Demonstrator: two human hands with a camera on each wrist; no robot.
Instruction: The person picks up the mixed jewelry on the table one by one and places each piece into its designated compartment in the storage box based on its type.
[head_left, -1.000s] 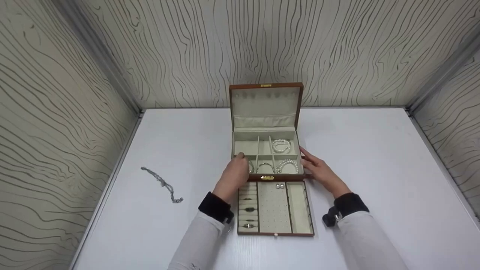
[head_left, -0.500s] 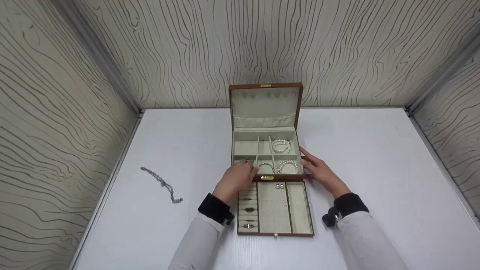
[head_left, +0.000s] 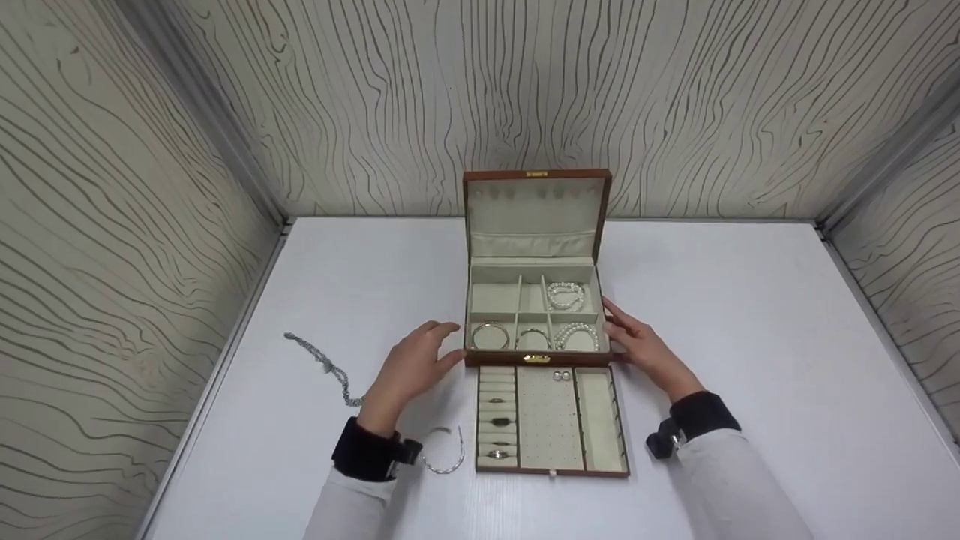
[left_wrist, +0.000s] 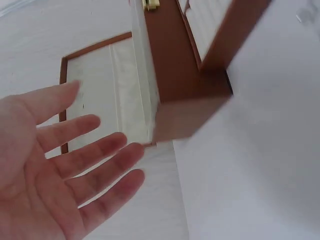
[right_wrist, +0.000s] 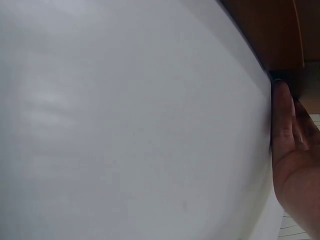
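Observation:
A brown jewellery box [head_left: 538, 358] stands with its lid raised, its pale inside split into compartments. In its front left compartment lies a thin bangle [head_left: 490, 337]. My left hand [head_left: 414, 364] is beside the box's left side, fingers spread and nothing in them; the left wrist view shows the bare palm [left_wrist: 45, 170]. My right hand [head_left: 643, 346] rests along the box's right side with fairly straight fingers, low by the table in the right wrist view. A second, open-ended bangle [head_left: 444, 471] lies on the table near my left wrist.
A tray [head_left: 550, 427] with rings [head_left: 498, 422] and two round earrings [head_left: 562, 375] lies before the box. Pearl bracelets [head_left: 565, 295] and another bangle [head_left: 534, 335] fill other compartments. A silver chain necklace [head_left: 327, 365] lies at the left. Patterned walls [head_left: 540, 90] enclose the table.
My left hand has drawn back from the front left compartment, out past the box's left side, and its fingers have spread. The bangle there now shows. My right hand stays in place.

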